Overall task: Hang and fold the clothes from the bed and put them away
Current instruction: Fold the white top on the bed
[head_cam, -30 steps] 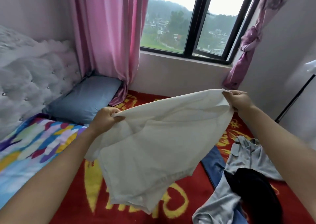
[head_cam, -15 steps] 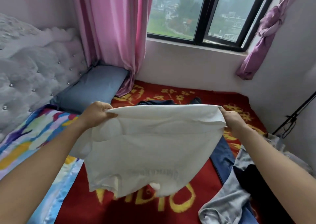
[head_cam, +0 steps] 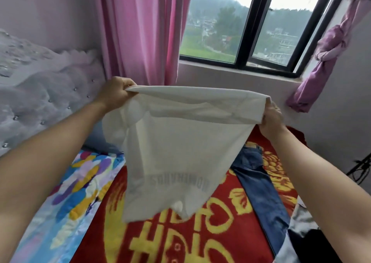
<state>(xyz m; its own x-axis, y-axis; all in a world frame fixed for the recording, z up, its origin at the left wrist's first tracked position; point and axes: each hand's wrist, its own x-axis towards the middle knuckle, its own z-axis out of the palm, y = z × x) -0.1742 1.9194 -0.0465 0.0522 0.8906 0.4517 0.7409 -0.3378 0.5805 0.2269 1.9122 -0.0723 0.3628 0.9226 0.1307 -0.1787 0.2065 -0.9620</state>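
A cream T-shirt [head_cam: 176, 142] hangs in the air above the bed, stretched flat between both hands, with faint grey lettering showing through near its lower part. My left hand [head_cam: 116, 91] grips its upper left corner. My right hand [head_cam: 272, 117] grips the upper right corner, partly hidden behind the cloth. On the red and yellow blanket [head_cam: 180, 236] lie blue jeans [head_cam: 259, 180] to the right, and a grey garment [head_cam: 301, 222] with a black one [head_cam: 315, 242] at the lower right corner.
A tufted grey headboard [head_cam: 36, 94] stands at the left, with a blue pillow [head_cam: 98, 140] and a colourful quilt [head_cam: 66, 194] below it. Pink curtains [head_cam: 140, 32] flank the window [head_cam: 251, 28]. A black stand [head_cam: 361, 164] leans at the right wall.
Both hands have lifted the T-shirt higher and pulled it taut, so its top edge is now level and it hangs straight down. The view has tilted upward.
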